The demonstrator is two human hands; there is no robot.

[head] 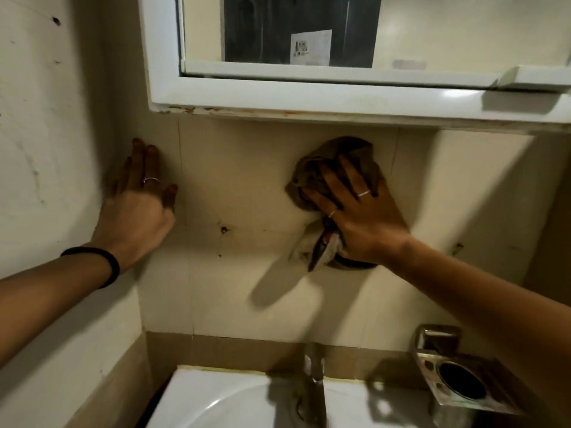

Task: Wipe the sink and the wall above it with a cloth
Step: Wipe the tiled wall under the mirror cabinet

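Brown cloth (336, 177) lies bunched under the right hand (358, 217), its fingers (350, 177) spread, pressing it to the wall (247, 168); left hand (139, 208) flat, fingers straight; sink (228, 396) below.

A home bathroom: a white ceramic sink (222, 400) with a metal tap (315, 375) sits below the right hand (358, 211), a white-framed mirror cabinet (309, 97) above it, cream wall tiles (234, 180) behind, and a metal toothbrush holder (457, 378) lower right.
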